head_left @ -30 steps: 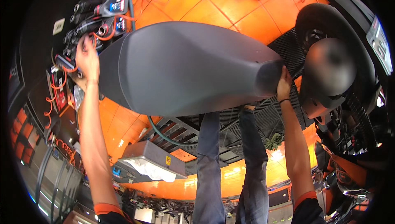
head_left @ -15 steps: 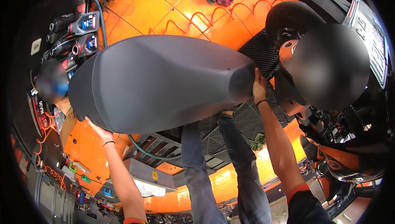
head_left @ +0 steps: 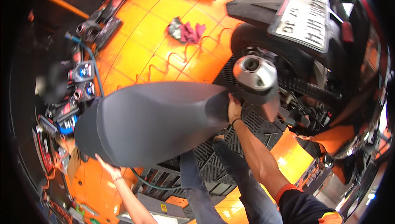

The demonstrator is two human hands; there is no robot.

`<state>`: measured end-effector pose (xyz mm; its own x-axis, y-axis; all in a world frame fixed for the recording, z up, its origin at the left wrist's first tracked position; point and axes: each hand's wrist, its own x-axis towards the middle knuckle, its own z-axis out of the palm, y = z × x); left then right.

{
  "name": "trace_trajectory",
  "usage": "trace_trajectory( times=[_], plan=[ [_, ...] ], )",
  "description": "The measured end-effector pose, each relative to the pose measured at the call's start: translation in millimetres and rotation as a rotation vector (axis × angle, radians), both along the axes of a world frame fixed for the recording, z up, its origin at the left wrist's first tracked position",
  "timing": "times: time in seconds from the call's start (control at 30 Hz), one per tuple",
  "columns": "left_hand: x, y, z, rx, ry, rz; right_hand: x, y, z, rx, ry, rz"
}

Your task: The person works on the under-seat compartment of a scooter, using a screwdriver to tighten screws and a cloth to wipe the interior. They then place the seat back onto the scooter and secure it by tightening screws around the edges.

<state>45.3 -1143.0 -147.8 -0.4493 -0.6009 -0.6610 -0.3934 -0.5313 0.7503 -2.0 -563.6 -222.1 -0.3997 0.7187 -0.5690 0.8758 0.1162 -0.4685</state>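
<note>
Where the seat [head_left: 150, 121] blocks the view: its underside is hidden, as are most of the left hand's [head_left: 110, 170] fingers.
Left fingers: one digit shows at the near edge of the wide end, the hand supporting from below; how tightly the rest close cannot be told.
Right fingers: the right hand [head_left: 235, 110] grasps the narrow end.
Cut off: the motorcycle [head_left: 335, 137] runs into the dark right rim.
Seat position: aloft between both hands, in front of the person's legs [head_left: 236, 166].
Tight side: the narrow end sits near the silver exhaust [head_left: 263, 78].
Far side: orange tiled floor [head_left: 131, 43] stretches beyond, bearing a rag [head_left: 189, 32] and coiled hose [head_left: 165, 69]; bottles [head_left: 83, 71] line the left.
Seat look: matte dark grey, smooth, seamed across the wide end, tapering rightward.
</note>
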Motion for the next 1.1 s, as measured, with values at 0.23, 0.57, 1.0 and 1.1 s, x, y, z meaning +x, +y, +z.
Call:
trace_trajectory(
  times=[0.23,0.57,1.0,1.1],
  plan=[
    [79,13,133,-0.298,-0.178,0.14,81,-17,106,-0.146,0.052,-0.122],
    [1,81,389,-0.441,0.014,-0.043,169,-36,394,0.014,0.095,-0.215],
    [-156,234,641,-0.31,0.559,-0.572,201,42,744,0.197,0.42,-0.475],
    [-163,287,673,-0.26,0.635,-0.682,214,75,780,0.083,0.525,-0.612]
  ],
)
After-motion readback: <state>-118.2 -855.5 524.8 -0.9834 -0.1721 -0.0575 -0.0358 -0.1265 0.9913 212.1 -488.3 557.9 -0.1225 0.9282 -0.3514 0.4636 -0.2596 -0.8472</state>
